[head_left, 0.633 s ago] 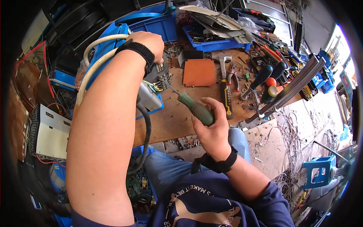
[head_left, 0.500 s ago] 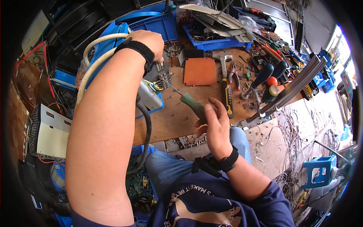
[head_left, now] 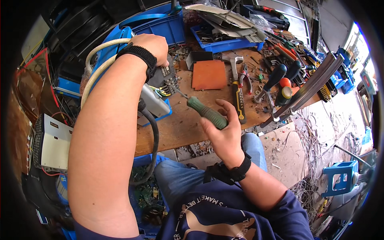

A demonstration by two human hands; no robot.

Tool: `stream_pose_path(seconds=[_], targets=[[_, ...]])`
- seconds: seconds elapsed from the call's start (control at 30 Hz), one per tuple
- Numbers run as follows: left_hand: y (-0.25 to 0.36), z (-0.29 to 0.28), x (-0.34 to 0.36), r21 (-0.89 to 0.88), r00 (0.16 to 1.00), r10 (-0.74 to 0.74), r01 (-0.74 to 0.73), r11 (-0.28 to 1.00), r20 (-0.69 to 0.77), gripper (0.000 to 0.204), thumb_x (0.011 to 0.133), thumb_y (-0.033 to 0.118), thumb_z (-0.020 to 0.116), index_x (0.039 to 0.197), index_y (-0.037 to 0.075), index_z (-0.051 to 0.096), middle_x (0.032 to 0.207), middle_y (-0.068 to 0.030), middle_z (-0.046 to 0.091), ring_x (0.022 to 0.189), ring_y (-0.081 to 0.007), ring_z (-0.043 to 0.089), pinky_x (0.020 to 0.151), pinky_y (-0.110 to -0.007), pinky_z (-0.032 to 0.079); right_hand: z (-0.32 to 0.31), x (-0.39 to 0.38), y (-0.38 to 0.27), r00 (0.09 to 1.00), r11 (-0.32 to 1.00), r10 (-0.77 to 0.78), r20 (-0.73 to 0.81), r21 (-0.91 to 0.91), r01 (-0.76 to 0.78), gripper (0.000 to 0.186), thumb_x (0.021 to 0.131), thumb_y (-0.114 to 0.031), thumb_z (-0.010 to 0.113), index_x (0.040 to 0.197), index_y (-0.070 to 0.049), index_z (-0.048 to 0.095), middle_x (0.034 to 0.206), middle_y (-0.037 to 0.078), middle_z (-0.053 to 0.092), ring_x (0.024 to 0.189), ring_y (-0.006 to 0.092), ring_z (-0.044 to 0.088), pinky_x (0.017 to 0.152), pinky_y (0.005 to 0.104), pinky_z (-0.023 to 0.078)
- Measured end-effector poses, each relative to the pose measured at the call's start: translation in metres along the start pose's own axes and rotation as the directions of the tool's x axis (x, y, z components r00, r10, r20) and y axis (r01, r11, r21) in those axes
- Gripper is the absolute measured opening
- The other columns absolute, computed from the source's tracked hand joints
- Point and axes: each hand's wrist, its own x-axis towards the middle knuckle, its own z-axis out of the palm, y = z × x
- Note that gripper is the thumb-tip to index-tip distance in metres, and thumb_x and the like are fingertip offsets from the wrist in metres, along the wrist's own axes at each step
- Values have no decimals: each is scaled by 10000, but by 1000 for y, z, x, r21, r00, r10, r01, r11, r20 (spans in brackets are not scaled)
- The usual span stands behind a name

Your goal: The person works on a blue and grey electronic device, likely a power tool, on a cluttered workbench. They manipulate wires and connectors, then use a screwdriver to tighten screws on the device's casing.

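Note:
My right hand (head_left: 226,138) has its thumb and fingers around the ridged green handle of a screwdriver (head_left: 208,114). Its thin shaft points up and left to a terminal block with several wires (head_left: 170,87), on the end of a device with a grey metal case (head_left: 154,105). Whether the tip touches a screw is too small to tell. My left hand (head_left: 150,46) is curled over the device's far end, beside its dark panel; most of its fingers are hidden. Thick beige cables (head_left: 94,78) loop past my left wrist, and a black cable (head_left: 155,138) hangs off the near side.
An orange-brown square plate (head_left: 209,75) lies on the wooden bench (head_left: 176,134), with a hammer (head_left: 237,86) and pliers (head_left: 245,80) to its right. Upright-handled screwdrivers (head_left: 277,77) and other tools crowd the right. Blue crates (head_left: 164,30) stand behind. Loose wires (head_left: 312,160) litter the floor.
My right thumb has shifted from above the screwdriver handle to its lower side, and the fingers have rolled up around it. The left hand stays on the device. The whole view has shifted slightly.

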Motion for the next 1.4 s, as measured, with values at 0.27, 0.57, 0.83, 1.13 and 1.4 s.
stream_pose_path(seconds=[0.27,0.57,0.83,1.13,1.4], targets=[[0,-1,-1,9,1000,-2,2,1000,-22,508,772,376,718,1226,170,622,1192,-102,634,1104,-283,596,943,-392,473,-6,4,-2,996,996,56,65,70,-60,440,909,-210,610,1260,4,456,784,62,585,526,73,500,444,218,396],[2,0,1,14,1000,-11,11,1000,3,519,781,380,710,1246,173,607,1189,-99,636,1113,-284,590,959,-390,461,-18,14,-24,857,787,448,254,342,-513,431,925,-195,583,1275,13,442,789,79,583,495,106,494,439,225,389],[2,2,-5,20,999,11,-11,1000,-40,499,792,400,691,1186,101,627,1125,-141,654,1057,-315,610,905,-408,484,-3,1,-22,978,967,-205,27,-149,206,424,876,-95,610,1268,-20,468,1095,122,534,695,140,553,616,262,473],[6,0,-11,47,995,46,-42,998,-86,435,805,419,671,932,4,705,979,-184,685,937,-337,650,823,-413,515,-17,4,-32,980,998,6,201,-66,7,460,839,-104,633,1262,-27,469,1136,249,521,1008,421,547,816,411,474],[4,2,-9,58,993,53,-47,997,-101,459,812,439,651,911,-6,705,958,-193,683,934,-342,648,822,-417,514,-4,2,-17,990,996,83,117,16,-86,475,828,-141,669,1236,17,482,1068,212,543,988,356,562,848,401,458]])
